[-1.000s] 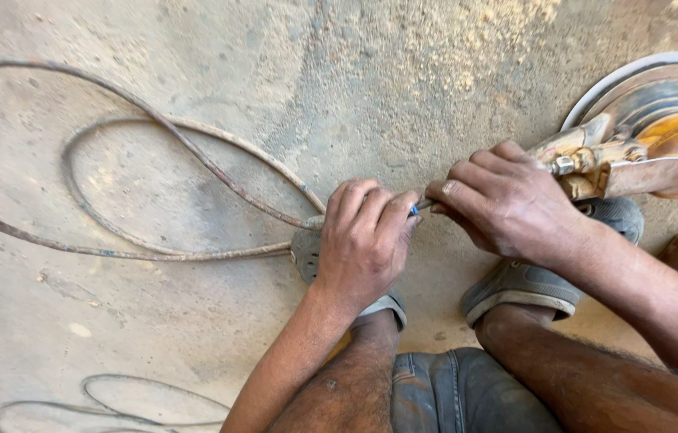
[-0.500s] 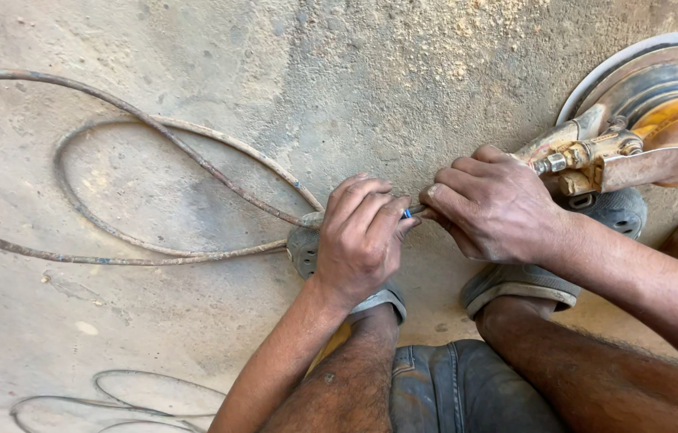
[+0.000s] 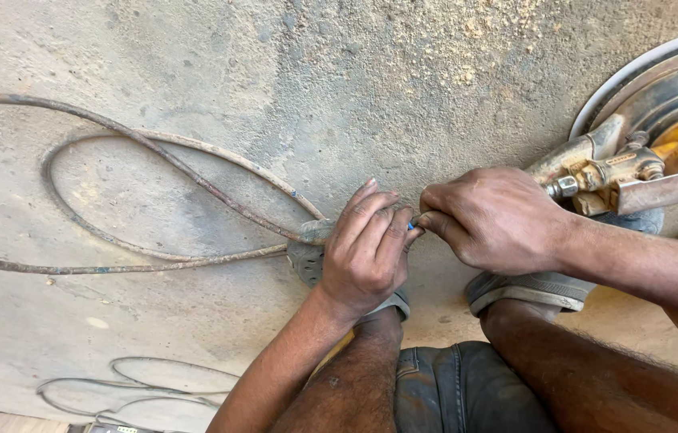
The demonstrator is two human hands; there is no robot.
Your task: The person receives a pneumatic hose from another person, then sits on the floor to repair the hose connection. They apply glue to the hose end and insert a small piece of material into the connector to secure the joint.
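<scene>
2 hands at work: the pair is seen joined over a thin wire end, low at the centre of the head view, above the person's bent knees.
Floor: a dusty grey concrete floor (image 3: pixel 194 64) is spread across the whole view, with pale sawdust scattered toward the upper right.
Machine: a worn round metal power tool with a white rim and a yellow body (image 3: pixel 660 120) is laid at the right edge; a brass fitting and a flat metal bracket are seen on its near side, just beside the right hand.
Cable: a long dirty grey-brown rubber cable (image 3: pixel 154 152) is looped twice over the floor on the left and is led to the left hand, where its end is hidden under the fingers.
Thin wire loops: a pale thin wire in flat coils (image 3: pixel 138 385) is laid at the lower left, well apart from both hands.
Right hand (image 3: pixel 491 216): it is closed in a pinch, thumb and fingers pressed together on the wire end between the 2 hands.
Left hand (image 3: pixel 363 248): it is curled over the cable end, fingertips touching the right hand's; what is held underneath cannot be fully seen.
Sandals: 2 grey sandals (image 3: pixel 527 289) are partly covered by the hands and legs.
Wire end: a small blue-sheathed wire tip (image 3: pixel 411 226) is glimpsed between the fingertips of both hands.
</scene>
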